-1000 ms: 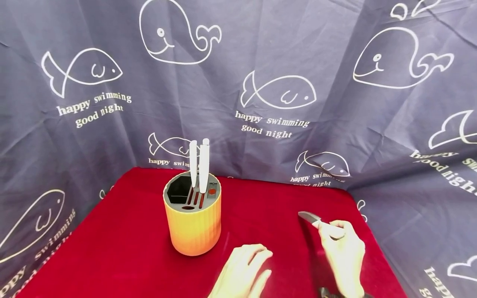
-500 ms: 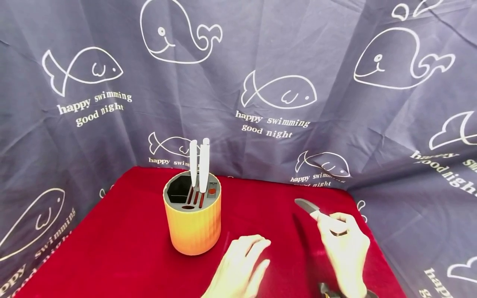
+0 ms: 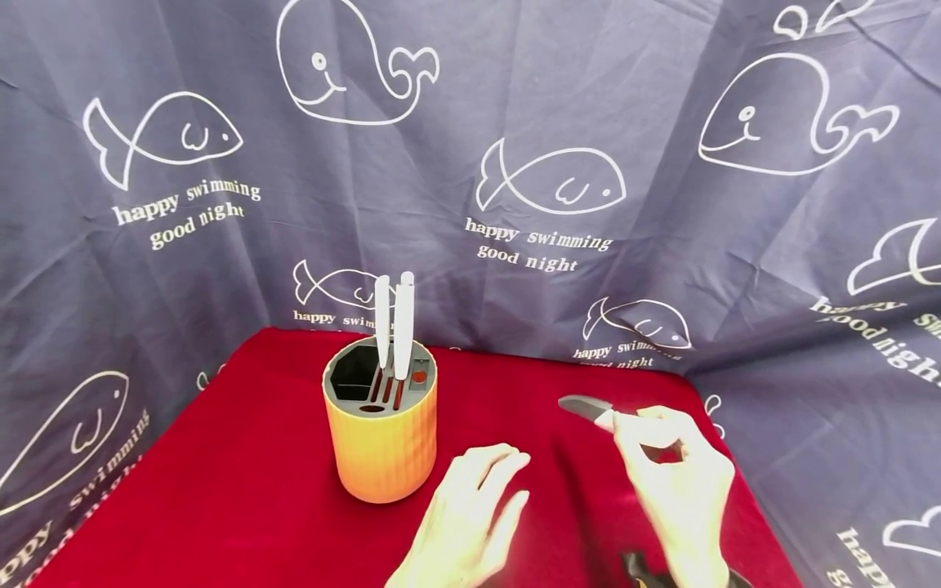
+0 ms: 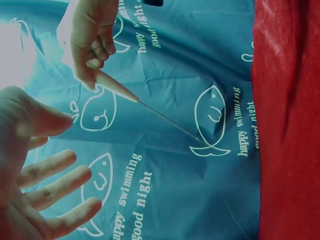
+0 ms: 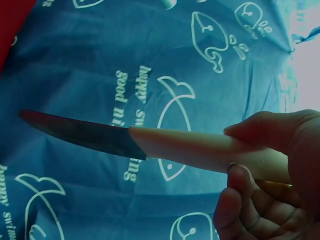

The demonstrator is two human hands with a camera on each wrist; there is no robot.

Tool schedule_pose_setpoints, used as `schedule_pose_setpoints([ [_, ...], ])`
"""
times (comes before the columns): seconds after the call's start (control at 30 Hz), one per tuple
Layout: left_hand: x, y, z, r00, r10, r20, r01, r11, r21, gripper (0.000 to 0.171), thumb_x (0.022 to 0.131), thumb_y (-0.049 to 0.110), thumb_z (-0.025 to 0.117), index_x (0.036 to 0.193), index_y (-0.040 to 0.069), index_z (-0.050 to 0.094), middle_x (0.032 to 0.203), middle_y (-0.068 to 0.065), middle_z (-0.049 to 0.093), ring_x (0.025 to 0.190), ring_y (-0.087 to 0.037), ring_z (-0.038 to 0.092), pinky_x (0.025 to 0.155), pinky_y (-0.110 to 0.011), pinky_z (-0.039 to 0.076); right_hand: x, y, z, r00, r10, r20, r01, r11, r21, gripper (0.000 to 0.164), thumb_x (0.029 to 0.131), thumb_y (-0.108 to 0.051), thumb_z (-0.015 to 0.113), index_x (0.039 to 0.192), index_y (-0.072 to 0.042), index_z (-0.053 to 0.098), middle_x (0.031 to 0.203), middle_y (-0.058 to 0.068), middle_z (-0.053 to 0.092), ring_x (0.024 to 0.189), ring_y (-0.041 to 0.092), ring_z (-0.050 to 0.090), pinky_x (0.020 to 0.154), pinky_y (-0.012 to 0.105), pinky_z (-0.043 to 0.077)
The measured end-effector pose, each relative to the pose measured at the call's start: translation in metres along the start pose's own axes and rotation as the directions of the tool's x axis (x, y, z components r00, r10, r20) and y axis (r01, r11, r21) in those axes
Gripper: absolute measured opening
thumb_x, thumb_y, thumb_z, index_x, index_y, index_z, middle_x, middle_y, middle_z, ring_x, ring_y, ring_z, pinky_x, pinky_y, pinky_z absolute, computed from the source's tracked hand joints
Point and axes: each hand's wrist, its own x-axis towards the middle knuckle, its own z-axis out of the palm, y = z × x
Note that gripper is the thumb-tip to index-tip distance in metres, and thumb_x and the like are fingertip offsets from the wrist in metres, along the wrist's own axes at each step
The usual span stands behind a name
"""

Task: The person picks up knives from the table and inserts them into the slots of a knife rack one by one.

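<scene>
In the head view my right hand [image 3: 680, 482] is at the right, above the red cloth. It grips a small knife [image 5: 200, 150] by its pale handle, thumb on one side and fingertips on the other; the blade points left. My left hand [image 3: 466, 510] holds nothing, and its fingers [image 4: 60, 192] are spread and relaxed in the left wrist view. Left of it stands a ribbed yellow-orange knife holder [image 3: 382, 457] with a grey slotted top. Two white-handled knives [image 3: 402, 327] stand upright in its slots; their blades are mostly hidden.
Red cloth [image 3: 220, 474] covers the table. Behind and beside it hangs a grey-blue curtain [image 3: 441, 212] printed with white fish and whales. The holder's top has a large octagonal opening [image 3: 351, 380] and several narrow slots.
My right hand has raised the knife slightly and brought its blade further left. My left hand has shifted a little up and left. The holder and its knives stay put.
</scene>
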Motion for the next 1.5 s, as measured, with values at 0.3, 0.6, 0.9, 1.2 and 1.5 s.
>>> schedule_pose_setpoints([
  [0.3,0.008,0.000,-0.004,1.000,0.004,-0.028,-0.004,1.000,-0.012,0.031,0.102,0.024,0.050,0.125,0.011,0.066,0.119,-0.004,0.066,0.105,-0.018,0.064,0.094,-0.032,0.052,0.000,-0.016,0.002,0.997,-0.068,0.039,0.066,0.997,0.037,0.015,0.077,-0.010,0.083,0.089,-0.018,0.078,0.085,-0.004,0.076,0.068,-0.004,0.059,0.062,0.009,0.046],
  [0.6,0.017,-0.001,-0.007,0.998,0.018,-0.061,-0.020,0.999,-0.036,0.031,0.100,0.021,0.056,0.127,0.010,0.065,0.120,-0.006,0.065,0.104,-0.019,0.064,0.092,-0.032,0.054,0.001,-0.028,0.006,0.988,-0.143,0.053,0.140,0.988,0.063,0.015,0.077,-0.010,0.083,0.089,-0.016,0.077,0.084,-0.003,0.077,0.073,-0.007,0.060,0.065,0.005,0.045],
  [0.9,0.021,0.000,-0.009,0.997,0.024,-0.068,-0.027,0.999,-0.039,0.031,0.099,0.020,0.057,0.128,0.010,0.065,0.121,-0.006,0.065,0.104,-0.019,0.063,0.093,-0.032,0.054,0.001,-0.033,0.009,0.964,-0.258,0.058,0.249,0.960,0.129,0.023,0.072,-0.004,0.088,0.090,-0.014,0.078,0.085,0.002,0.077,0.086,-0.009,0.064,0.078,0.003,0.047],
  [1.2,0.024,0.001,-0.010,0.996,0.029,-0.081,-0.032,0.998,-0.044,0.032,0.099,0.020,0.057,0.128,0.009,0.064,0.121,-0.006,0.065,0.105,-0.019,0.063,0.093,-0.031,0.053,0.001,-0.043,0.011,0.941,-0.335,0.047,0.317,0.923,0.217,0.027,0.068,0.004,0.088,0.087,-0.011,0.077,0.078,0.003,0.077,0.091,-0.003,0.067,0.081,0.004,0.049],
  [1.5,0.028,0.002,-0.012,0.995,0.033,-0.091,-0.038,0.998,-0.049,0.032,0.100,0.020,0.058,0.129,0.007,0.064,0.122,-0.007,0.065,0.108,-0.020,0.063,0.096,-0.032,0.054,0.002,-0.048,0.011,0.905,-0.424,0.042,0.395,0.871,0.293,0.028,0.065,0.008,0.086,0.086,-0.006,0.075,0.074,0.003,0.075,0.089,-0.001,0.068,0.088,0.008,0.051],
])
